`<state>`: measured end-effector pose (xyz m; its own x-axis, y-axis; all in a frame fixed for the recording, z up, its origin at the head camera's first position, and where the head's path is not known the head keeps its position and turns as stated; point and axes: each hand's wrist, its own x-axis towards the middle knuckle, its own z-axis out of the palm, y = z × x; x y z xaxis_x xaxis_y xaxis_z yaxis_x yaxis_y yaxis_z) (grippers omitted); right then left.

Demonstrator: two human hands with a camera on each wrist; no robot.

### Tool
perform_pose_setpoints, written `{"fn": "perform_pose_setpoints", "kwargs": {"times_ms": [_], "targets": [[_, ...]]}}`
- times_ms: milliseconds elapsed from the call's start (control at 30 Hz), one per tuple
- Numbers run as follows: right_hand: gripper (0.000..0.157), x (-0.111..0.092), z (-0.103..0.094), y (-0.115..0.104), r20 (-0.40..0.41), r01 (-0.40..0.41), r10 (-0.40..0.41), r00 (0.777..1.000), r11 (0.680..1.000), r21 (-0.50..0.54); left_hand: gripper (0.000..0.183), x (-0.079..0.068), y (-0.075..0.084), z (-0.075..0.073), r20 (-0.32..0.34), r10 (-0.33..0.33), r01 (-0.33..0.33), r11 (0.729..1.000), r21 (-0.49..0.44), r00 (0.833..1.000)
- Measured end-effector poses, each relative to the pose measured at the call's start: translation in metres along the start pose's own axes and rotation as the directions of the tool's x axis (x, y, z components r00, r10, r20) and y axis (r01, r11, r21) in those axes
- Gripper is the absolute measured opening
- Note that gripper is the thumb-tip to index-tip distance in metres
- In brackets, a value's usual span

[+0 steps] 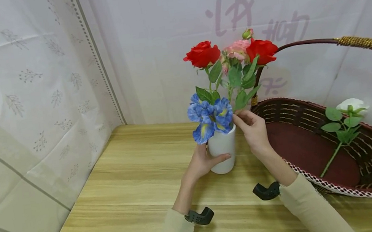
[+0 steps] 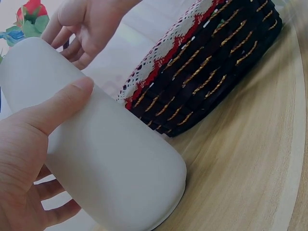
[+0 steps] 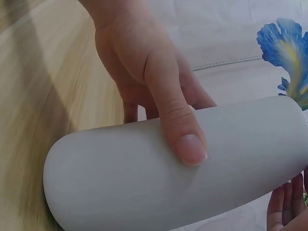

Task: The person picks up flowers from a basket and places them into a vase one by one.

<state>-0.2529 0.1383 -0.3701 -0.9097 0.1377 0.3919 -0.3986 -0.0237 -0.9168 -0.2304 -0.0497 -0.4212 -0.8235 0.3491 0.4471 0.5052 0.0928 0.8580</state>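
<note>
A white vase (image 1: 222, 152) stands on the wooden table, holding several flowers. My left hand (image 1: 201, 164) grips it from the left, thumb (image 3: 185, 139) across the front and fingers round the back. Blue irises (image 1: 210, 116) droop over the front rim. Above them rise a red rose (image 1: 204, 54) on the left, a pink flower (image 1: 238, 50) and another red rose (image 1: 262, 51) on the right. At the right side of the rim is my right hand (image 1: 254, 125), thumb and forefinger close together beside the irises and stems. I cannot tell whether they pinch a stem.
To the right stands a dark woven basket (image 1: 312, 132) with lace trim and a tall arched handle (image 1: 367, 42). A white rose (image 1: 351, 104) leans inside, its green stem reaching the basket's floor. Patterned white cloth (image 1: 46, 70) hangs behind and to the left of the table (image 1: 137, 175).
</note>
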Motion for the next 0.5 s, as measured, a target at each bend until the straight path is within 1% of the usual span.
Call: {"fn": "perform_pose_setpoints", "kwargs": {"times_ms": [33, 67, 167, 267, 500], "targets": [[0.014, 0.000, 0.000, 0.000, 0.001, -0.005, 0.005, 1.000, 1.000, 0.001, 0.101, 0.000, 0.000, 0.000, 0.003, 0.000, 0.000, 1.000, 0.000, 1.000], [0.014, 0.000, -0.001, 0.000, 0.005, -0.011, 0.011, 1.000, 1.000, -0.001, 0.101, 0.001, -0.004, 0.001, 0.003, 0.000, 0.000, 1.000, -0.005, 1.000], [0.009, 0.000, -0.003, -0.002, 0.017, -0.040, 0.041, 0.999, 0.999, -0.009, 0.103, 0.003, -0.018, 0.003, -0.001, 0.013, -0.013, 1.000, 0.009, 1.000], [0.009, 0.000, -0.005, -0.003, 0.036, -0.071, 0.071, 0.997, 0.997, -0.007, 0.105, 0.005, -0.032, 0.005, -0.008, 0.015, -0.015, 1.000, 0.019, 1.000], [0.007, 0.000, -0.009, -0.008, 0.082, -0.104, 0.102, 0.991, 0.994, 0.016, 0.105, 0.004, -0.035, 0.005, -0.008, -0.003, 0.003, 0.999, 0.043, 1.000]]}}
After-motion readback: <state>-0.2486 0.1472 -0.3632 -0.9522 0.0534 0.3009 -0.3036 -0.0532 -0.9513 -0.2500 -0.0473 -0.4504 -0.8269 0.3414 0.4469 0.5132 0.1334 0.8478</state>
